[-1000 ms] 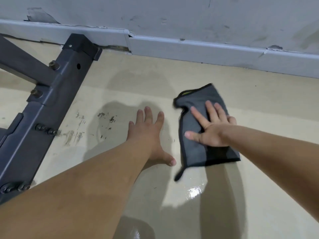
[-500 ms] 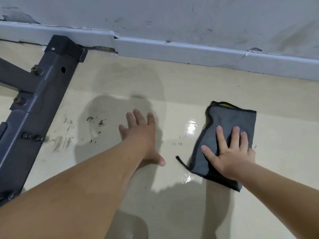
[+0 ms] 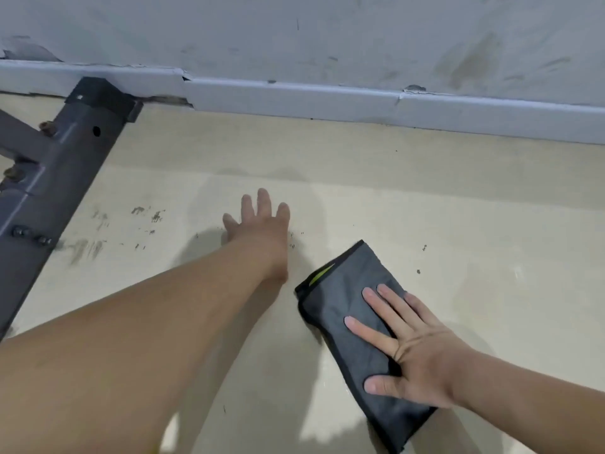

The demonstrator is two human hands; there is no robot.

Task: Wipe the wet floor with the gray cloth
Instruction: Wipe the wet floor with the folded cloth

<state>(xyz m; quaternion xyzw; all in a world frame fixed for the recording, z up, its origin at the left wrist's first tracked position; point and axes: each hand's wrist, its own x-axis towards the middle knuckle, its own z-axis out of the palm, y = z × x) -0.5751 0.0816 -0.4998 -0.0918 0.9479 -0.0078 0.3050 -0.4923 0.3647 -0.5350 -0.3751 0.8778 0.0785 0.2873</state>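
Observation:
The gray cloth [image 3: 343, 299], folded with a black hem and a yellow-green tag, lies flat on the beige floor [image 3: 474, 224] at the lower right. My right hand [image 3: 409, 352] presses flat on its near half with fingers spread, palm down. My left hand [image 3: 262, 227] rests flat on the bare floor to the left of the cloth, fingers apart, holding nothing. No shiny wet patch shows around the cloth.
A dark metal frame [image 3: 49, 178] with bolts runs diagonally along the left side, its end touching the white skirting board [image 3: 327, 99] below the scuffed wall. Dark scuff marks [image 3: 144, 221] dot the floor beside the frame.
My right hand has slid the cloth across the floor toward me and turned it so its far end points up-left. The glare spots on the floor are gone. My left hand stays planted.

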